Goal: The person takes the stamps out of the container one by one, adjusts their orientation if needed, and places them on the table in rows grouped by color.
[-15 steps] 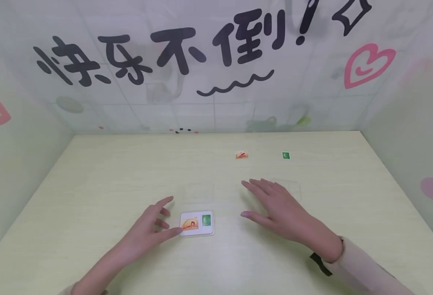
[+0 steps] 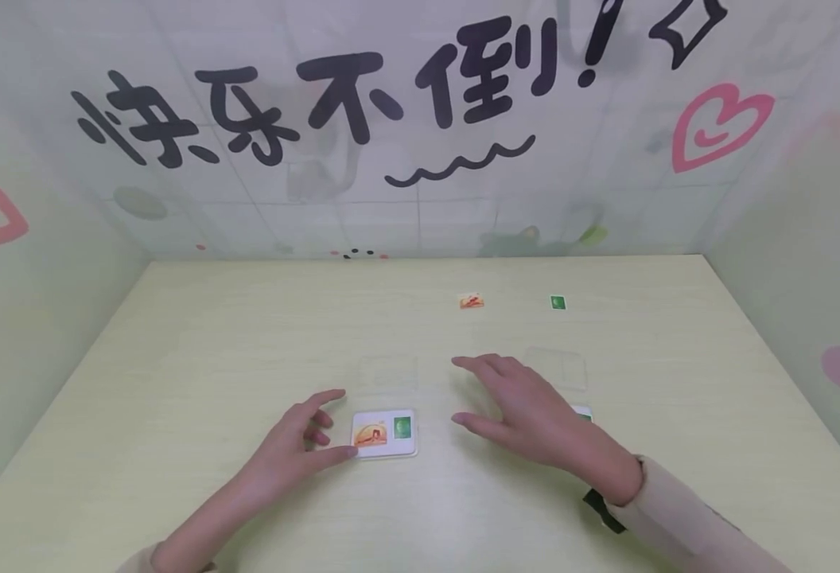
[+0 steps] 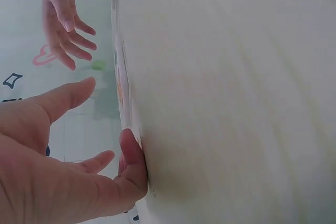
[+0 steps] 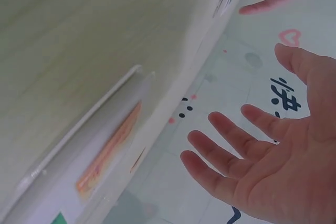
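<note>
A white card in a thin clear case [image 2: 384, 447] lies on the table, with an orange picture stamp [image 2: 370, 435] and a green stamp [image 2: 402, 428] on it. My left hand [image 2: 298, 436] is at its left side, thumb tip by the lower left corner; whether it touches cannot be told. Its fingers are loosely bent and hold nothing. My right hand [image 2: 523, 410] hovers above the table, fingers spread and relaxed, nothing in it. Mostly hidden behind it is a second card [image 2: 583, 412]; the right wrist view shows this cased card [image 4: 63, 187] with orange and green on it.
Two clear plastic lids or cases [image 2: 389, 372], [image 2: 558, 370] lie flat behind the cards. Farther back on the table [image 2: 248, 334] are a loose orange stamp [image 2: 472, 302] and a loose green stamp [image 2: 558, 302]. Walls [image 2: 55, 334] enclose the back and sides.
My right hand has shifted left, uncovering a corner of the second card and more of the right clear piece. My left hand has barely moved; the head view has shifted slightly.
</note>
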A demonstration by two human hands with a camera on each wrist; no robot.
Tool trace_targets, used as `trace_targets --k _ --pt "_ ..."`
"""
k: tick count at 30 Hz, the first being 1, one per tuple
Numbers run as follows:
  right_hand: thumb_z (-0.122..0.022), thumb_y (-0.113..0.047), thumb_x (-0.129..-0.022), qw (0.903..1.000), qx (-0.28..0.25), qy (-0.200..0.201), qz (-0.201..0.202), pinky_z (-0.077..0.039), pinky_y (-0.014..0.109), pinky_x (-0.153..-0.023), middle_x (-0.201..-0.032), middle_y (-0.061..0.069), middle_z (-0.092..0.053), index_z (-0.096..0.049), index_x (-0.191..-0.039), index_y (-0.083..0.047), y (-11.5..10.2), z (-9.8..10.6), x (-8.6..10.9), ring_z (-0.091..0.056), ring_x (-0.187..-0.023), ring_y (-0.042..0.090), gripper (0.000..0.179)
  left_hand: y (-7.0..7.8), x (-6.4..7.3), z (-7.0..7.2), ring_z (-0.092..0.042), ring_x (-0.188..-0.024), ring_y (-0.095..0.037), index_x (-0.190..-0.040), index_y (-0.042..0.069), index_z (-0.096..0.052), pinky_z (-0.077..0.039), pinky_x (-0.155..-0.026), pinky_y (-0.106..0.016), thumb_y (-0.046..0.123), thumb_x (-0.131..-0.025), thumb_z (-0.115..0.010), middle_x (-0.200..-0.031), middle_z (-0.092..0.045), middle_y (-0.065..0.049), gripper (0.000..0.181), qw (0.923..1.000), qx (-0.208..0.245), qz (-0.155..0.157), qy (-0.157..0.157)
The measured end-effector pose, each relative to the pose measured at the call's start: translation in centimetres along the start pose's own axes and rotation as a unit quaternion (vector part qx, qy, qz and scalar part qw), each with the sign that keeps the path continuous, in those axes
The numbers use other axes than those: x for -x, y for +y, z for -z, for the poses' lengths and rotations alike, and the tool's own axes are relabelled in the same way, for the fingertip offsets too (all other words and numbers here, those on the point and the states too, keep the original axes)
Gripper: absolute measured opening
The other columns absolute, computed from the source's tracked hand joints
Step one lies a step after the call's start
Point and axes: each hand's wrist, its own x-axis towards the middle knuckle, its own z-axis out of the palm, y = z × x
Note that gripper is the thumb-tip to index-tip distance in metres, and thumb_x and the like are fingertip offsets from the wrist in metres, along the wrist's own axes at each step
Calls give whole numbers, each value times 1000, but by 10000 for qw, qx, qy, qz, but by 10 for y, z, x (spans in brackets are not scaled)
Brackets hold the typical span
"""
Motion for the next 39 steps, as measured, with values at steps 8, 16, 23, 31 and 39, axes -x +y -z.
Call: trace_targets --k 8,16,23,31,39 --pt "-74 -36 -99 9986 -426 -258 -155 -52 50 -103 -142 9 -63 -55 -150 -14 -6 -8 -6 -62 -126 29 58 -1 -3 -2 -55 -96 -19 -149 2 -54 -50 -82 -30 17 -82 -91 -109 -57 -9 77 9992 -338 -206 -67" --pt "-75 -34 -99 9945 -890 -529 -185 -54 46 -97 -131 7 -65 -57 -146 -12 -14 -23 -15 -63 -118 23 55 -1 -5 -5 -49 -93 -20 -146 3 -56 -44 -79 -28 16 -82 -91 -105 -52 -8 73 9986 -430 -282 -128" --pt "-75 -32 -100 9862 -1435 -768 -291 -53 44 -97 -130 7 -64 -57 -144 -12 -21 -30 -21 -62 -117 21 52 -2 -5 -6 -48 -93 -20 -143 2 -58 -44 -78 -28 16 -83 -91 -105 -51 -9 70 9978 -552 -360 -116" --pt "-74 -26 -101 9794 -1867 -742 -182 -51 41 -95 -124 9 -66 -59 -139 -7 -25 -39 -26 -61 -110 23 46 -1 -3 -7 -47 -92 -21 -140 6 -62 -43 -77 -28 14 -82 -91 -103 -50 -9 66 9981 -546 -291 -62" --pt "-76 -21 -99 9762 -2054 -671 -202 -47 32 -88 -113 6 -64 -63 -133 -7 -27 -49 -31 -54 -98 19 40 -2 -3 -6 -47 -92 -21 -136 7 -66 -43 -78 -28 10 -78 -93 -104 -50 -9 64 9988 -452 -172 -24"
